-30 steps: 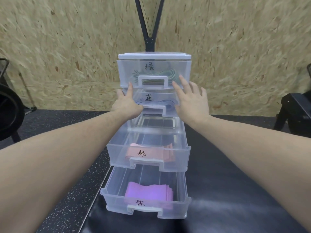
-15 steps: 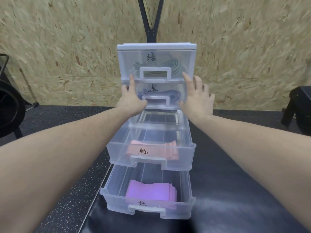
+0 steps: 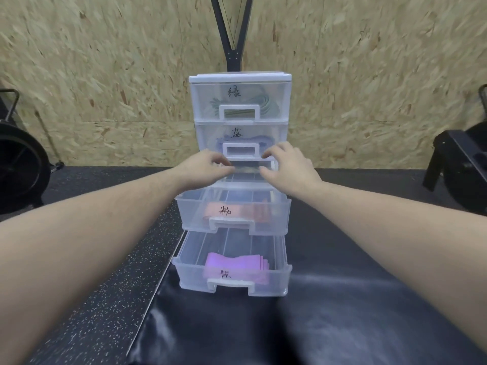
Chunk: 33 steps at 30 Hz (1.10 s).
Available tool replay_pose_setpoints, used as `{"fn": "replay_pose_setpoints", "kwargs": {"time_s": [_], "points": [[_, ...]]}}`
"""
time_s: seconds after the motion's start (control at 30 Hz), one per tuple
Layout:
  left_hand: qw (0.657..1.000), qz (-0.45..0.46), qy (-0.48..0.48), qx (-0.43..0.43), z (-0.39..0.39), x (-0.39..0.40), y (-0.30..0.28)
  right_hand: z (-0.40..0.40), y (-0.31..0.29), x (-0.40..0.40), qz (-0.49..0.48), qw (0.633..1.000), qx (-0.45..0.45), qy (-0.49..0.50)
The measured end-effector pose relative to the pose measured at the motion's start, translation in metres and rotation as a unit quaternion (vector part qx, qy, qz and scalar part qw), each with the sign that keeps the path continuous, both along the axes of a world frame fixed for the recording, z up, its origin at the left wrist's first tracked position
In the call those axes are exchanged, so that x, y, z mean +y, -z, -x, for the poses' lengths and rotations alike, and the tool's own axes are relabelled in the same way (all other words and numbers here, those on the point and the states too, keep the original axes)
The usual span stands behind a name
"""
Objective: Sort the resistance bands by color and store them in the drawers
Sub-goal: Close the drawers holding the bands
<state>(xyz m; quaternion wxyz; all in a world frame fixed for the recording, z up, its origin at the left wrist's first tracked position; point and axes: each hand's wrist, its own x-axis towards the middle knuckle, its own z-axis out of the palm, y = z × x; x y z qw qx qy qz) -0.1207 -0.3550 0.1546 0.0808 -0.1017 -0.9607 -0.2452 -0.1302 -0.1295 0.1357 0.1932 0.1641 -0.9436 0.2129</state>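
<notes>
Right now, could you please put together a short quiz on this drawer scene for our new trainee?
1. True or false: the bottom clear plastic drawer with the purple resistance bands is pushed shut.
2. Which drawer holds the pink resistance bands? A: top; B: second from top; C: third from top, pulled out.
3. What lies in the shut top clear drawer?

Key:
1. False, it stands pulled out.
2. C.
3. Green resistance bands.

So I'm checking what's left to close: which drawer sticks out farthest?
The bottom drawer, holding purple bands; the pink-band drawer above protrudes less.
</notes>
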Motion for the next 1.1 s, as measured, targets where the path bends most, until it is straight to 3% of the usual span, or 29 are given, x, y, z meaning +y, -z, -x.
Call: {"fn": "replay_pose_setpoints", "kwargs": {"time_s": [0.1,0.23,0.37,0.67,0.8,0.9,1.1], "points": [[0.998,0.042,0.038,-0.008,-0.027,-0.012,0.017,-0.028,0.014,0.007,-0.015,0.997,-0.032,-0.067],[0.994,0.103,0.024,-0.032,-0.05,-0.03,0.041,-0.05,0.033,0.02,-0.103,0.984,-0.073,-0.122],[0.991,0.132,-0.021,0.015,-0.058,-0.037,0.06,-0.055,0.04,0.024,-0.097,0.984,-0.091,-0.121],[0.993,0.011,-0.102,0.065,-0.043,-0.041,0.055,-0.037,0.037,0.021,-0.074,0.991,-0.064,-0.089],[0.991,-0.022,-0.11,0.07,-0.02,-0.038,0.055,-0.013,0.044,0.023,-0.073,0.996,0.006,-0.057],[0.989,-0.042,-0.12,0.076,0.002,-0.035,0.057,0.008,0.05,0.023,-0.018,1.0,0.024,-0.005],[0.983,-0.076,-0.154,0.072,0.048,-0.031,0.061,0.05,0.056,0.023,0.215,0.974,-0.054,0.051]]}}
